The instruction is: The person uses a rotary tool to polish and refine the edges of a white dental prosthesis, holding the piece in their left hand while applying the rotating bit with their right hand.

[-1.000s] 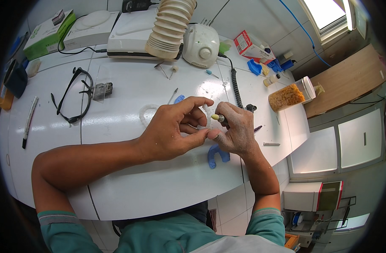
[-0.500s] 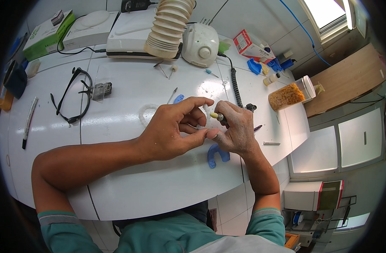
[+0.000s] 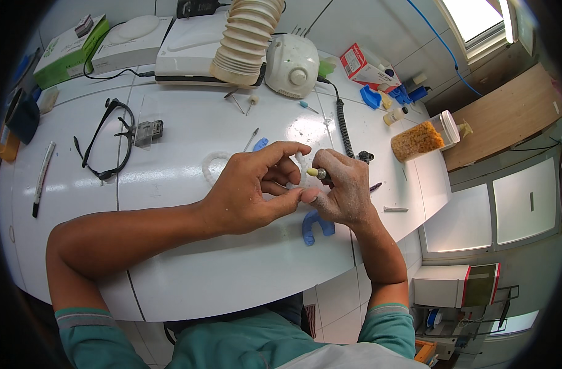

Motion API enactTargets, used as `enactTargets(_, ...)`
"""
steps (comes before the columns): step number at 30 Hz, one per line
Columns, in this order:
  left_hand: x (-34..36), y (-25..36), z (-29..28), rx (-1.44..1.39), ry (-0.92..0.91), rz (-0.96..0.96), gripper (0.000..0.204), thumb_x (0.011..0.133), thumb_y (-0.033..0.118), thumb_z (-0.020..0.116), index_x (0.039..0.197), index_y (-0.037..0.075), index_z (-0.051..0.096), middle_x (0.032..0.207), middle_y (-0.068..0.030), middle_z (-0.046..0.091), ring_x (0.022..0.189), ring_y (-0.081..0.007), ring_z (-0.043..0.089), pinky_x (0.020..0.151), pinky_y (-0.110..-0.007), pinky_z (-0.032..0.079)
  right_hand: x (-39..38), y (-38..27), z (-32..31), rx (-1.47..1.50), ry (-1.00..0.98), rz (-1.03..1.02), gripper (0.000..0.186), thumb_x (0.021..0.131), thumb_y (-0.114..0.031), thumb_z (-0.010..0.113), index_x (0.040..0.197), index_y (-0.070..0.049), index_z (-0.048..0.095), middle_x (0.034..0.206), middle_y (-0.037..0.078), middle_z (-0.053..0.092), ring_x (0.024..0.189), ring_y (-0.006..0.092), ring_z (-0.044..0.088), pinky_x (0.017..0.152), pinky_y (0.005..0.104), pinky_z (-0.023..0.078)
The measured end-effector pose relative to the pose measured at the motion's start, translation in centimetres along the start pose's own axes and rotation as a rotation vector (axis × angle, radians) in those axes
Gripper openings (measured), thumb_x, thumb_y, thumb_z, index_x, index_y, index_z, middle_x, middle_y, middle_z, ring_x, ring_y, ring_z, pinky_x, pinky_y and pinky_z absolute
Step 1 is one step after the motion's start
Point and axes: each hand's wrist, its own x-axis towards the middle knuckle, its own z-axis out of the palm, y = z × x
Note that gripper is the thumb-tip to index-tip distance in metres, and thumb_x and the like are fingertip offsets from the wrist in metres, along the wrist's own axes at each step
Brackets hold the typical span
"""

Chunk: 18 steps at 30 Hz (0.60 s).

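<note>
Over the middle of the white table, my left hand [image 3: 247, 190] curls its thumb and fingers around a small translucent white arch-shaped dental piece [image 3: 302, 165]; part of it is hidden by the fingers. My right hand [image 3: 348, 190], coated in white dust, grips a rotary handpiece [image 3: 322, 174] with a pale yellow rounded tip [image 3: 312, 172], which points at the inside of the arch. Both thumbs meet or nearly meet. A blue horseshoe-shaped piece [image 3: 310, 232] lies just below my hands. Beyond my left hand rest another whitish arch [image 3: 208, 165] and a small blue piece [image 3: 260, 144].
A white control box with a knob [image 3: 298, 76], its coiled black cord [image 3: 341, 123] and a ribbed hose [image 3: 243, 43] stand at the back. Black-framed eyewear [image 3: 128, 138] and a marker [image 3: 43, 178] lie left. A jar of orange granules [image 3: 419, 141] lies right; several loose burs are scattered about.
The handpiece tip has shifted very slightly, and its angle has changed a little. My left hand stays in place around the arch.
</note>
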Motion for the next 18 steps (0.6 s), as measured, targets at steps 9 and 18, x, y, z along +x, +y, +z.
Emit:
enactTargets(9, -0.01, 0.07, 0.01, -0.007, 0.002, -0.008, 0.062, 0.094, 0.006, 0.074, 0.148, -0.005, 0.048, 0.105, -0.0122, 0.066, 0.096, -0.0168, 0.074, 0.09, -0.028, 0.065, 0.0, -0.07, -0.01, 0.0, 0.003, 0.002, 0.071, 0.087, -0.082, 0.067, 0.081, -0.012, 0.061, 0.064, 0.002, 0.059, 0.05, 0.0149, 0.057, 0.045, 0.0314, 0.041)
enactTargets(18, -0.04, -0.01, 0.05, -0.01, 0.002, 0.004, 0.062, 0.094, 0.007, 0.075, 0.149, -0.005, 0.049, 0.103, -0.0117, 0.067, 0.095, -0.0161, 0.074, 0.089, -0.027, 0.065, 0.04, 0.12, 0.02, -0.004, 0.0, 0.003, 0.072, 0.086, -0.084, 0.066, 0.082, -0.012, 0.061, 0.065, 0.002, 0.059, 0.05, 0.0143, 0.057, 0.044, 0.0296, 0.038)
